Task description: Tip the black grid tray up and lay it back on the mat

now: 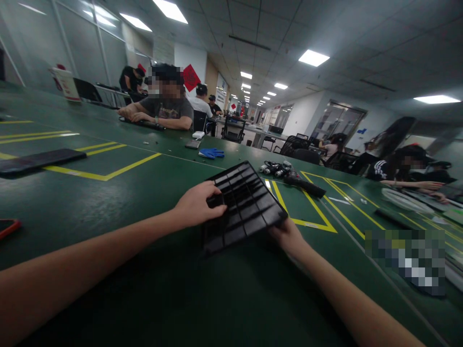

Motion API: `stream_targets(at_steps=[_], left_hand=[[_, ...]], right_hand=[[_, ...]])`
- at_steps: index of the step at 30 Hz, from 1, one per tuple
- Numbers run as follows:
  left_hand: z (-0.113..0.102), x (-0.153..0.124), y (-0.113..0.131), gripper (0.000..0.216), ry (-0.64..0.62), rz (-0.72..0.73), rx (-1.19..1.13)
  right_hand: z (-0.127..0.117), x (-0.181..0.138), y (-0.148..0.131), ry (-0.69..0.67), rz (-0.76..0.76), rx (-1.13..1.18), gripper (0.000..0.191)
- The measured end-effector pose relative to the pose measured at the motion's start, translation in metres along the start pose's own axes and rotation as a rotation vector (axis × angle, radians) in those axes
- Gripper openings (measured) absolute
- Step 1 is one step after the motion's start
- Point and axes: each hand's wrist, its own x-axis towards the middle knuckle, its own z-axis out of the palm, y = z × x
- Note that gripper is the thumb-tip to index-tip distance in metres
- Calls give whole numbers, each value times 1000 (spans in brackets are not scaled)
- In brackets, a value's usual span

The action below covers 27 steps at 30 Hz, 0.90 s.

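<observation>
A black plastic tray, split by thin walls into several compartments, is held tilted above the green table. My right hand grips its near right corner, with most of the fingers hidden beneath. Over the tray's left side, my left hand has its thumb and forefinger bent together into a dark compartment. Anything between those fingertips is too dark to make out. The compartments are shadowed, so their contents do not show clearly.
Beyond the tray lie a blue glove and a bundle of black cables. A dark flat slab rests at left, near a red-edged phone. Yellow tape marks the table. A person sits across; others sit at right.
</observation>
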Motion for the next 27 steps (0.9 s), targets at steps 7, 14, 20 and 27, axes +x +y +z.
stream_targets(at_steps=[7, 14, 20, 27], left_hand=[[-35, 17, -83, 50, -34, -471, 430], [-42, 8, -110, 58, -106, -579, 535], [-36, 16, -89, 38, 125, -327, 521], [38, 2, -1, 53, -137, 235, 120]], right_hand=[[-65, 15, 70, 196, 383, -555, 55], [-73, 4, 98, 25, 546, -790, 51], [-62, 12, 68, 160, 401, -909, 55], [5, 4, -9, -184, 93, -635, 57]])
